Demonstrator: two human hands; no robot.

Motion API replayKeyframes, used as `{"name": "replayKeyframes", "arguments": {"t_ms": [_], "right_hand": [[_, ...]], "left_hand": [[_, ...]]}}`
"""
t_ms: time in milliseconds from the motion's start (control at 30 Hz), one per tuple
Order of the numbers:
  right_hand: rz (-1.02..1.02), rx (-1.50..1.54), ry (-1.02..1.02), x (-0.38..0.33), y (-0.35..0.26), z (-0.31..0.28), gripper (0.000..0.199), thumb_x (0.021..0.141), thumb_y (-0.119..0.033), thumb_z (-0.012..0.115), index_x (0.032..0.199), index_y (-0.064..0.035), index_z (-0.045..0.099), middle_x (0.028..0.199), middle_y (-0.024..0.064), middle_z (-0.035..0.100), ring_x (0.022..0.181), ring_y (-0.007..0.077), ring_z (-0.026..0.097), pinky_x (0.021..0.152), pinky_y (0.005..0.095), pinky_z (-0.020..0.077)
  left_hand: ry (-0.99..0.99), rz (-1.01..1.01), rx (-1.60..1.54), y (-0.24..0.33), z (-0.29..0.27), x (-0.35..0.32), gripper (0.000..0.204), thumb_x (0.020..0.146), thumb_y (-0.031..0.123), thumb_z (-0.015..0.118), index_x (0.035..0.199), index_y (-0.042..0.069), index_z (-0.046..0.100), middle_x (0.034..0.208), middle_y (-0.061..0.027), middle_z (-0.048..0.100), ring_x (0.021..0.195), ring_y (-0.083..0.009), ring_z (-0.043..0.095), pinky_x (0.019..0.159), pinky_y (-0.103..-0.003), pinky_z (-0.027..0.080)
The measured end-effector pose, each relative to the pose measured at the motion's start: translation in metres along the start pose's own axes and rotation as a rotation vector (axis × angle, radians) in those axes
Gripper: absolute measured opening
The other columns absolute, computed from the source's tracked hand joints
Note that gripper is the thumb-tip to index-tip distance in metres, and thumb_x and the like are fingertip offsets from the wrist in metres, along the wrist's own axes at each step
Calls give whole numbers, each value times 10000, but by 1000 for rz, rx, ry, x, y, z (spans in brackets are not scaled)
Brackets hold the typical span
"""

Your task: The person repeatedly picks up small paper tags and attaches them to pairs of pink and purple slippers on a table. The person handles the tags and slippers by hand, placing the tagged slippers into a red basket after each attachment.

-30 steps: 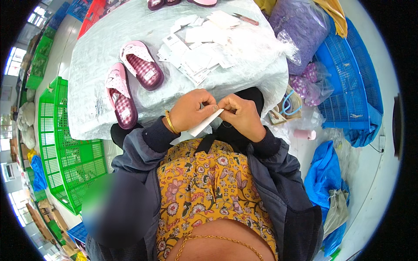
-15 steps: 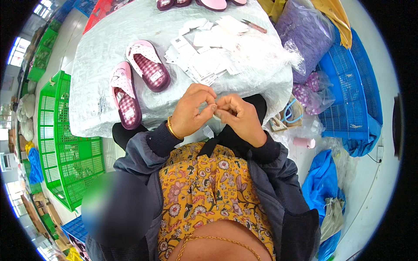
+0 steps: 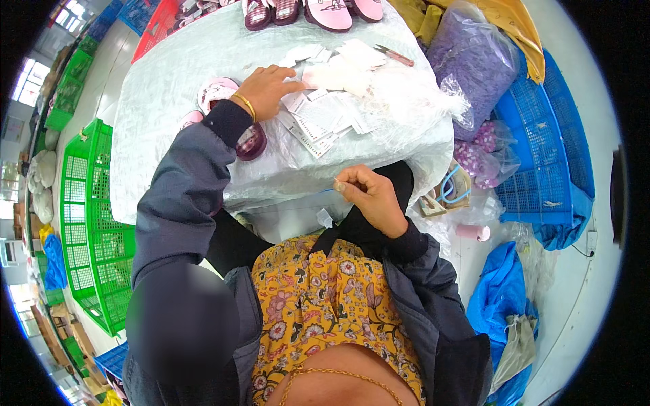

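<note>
My left hand [image 3: 269,90] is stretched over the table, fingers apart, at the left edge of a spread of white printed paper tags [image 3: 317,128]. It holds nothing that I can see. Below it, a pink slipper [image 3: 252,143] with a burgundy checked insole is partly covered by my wrist and sleeve. Its mate [image 3: 192,119] is almost wholly hidden behind my forearm. Over my lap, just off the table's near edge, my right hand [image 3: 371,197] is closed in a pinch. Whatever sits between thumb and forefinger is too small to name.
Thin clear plastic [image 3: 406,91] lies on the covered table [image 3: 162,88] beside the tags, with snips [image 3: 395,55] behind. More pink slippers [image 3: 330,13] stand at the far edge. Green crates [image 3: 101,237] stand left; blue crates [image 3: 542,135] and a bagged purple bundle [image 3: 474,57] are right.
My left hand has parted from the right and moved up and left to the tags, its arm now covering most of the slippers. My right hand stays pinched, slightly lower.
</note>
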State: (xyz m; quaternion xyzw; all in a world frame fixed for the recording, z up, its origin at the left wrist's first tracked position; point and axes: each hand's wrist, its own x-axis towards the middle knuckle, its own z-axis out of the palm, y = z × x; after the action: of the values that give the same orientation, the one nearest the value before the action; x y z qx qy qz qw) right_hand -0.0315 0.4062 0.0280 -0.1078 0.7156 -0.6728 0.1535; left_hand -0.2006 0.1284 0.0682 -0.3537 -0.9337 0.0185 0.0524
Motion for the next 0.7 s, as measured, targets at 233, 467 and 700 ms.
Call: {"name": "replayKeyframes", "arguments": {"t_ms": [233,467,700], "right_hand": [[6,102,-6,-2,9,-6,100,929,-87,652,986,-6,640,825,-44,594,714,25,505,647,193,429],[27,93,-12,-2,11,-1,109,926,-97,659,984,-7,639,825,-44,595,710,30,510,648,195,434],[14,87,-4,-8,4,-4,105,928,-97,655,982,-9,636,823,-42,593,712,29,510,644,195,433]], "left_hand": [[-87,108,70,-14,-6,11,527,664,47,729,1168,184,666,1299,-71,579,1234,-267,503,1001,-406,401],[-71,149,51,-23,-10,12,436,707,83,730,1132,154,660,1173,-22,635,1138,-209,569,955,-375,435],[-58,225,107,-29,4,7,335,812,97,604,1145,114,641,1180,-43,650,1099,-225,597,937,-363,449]]}}
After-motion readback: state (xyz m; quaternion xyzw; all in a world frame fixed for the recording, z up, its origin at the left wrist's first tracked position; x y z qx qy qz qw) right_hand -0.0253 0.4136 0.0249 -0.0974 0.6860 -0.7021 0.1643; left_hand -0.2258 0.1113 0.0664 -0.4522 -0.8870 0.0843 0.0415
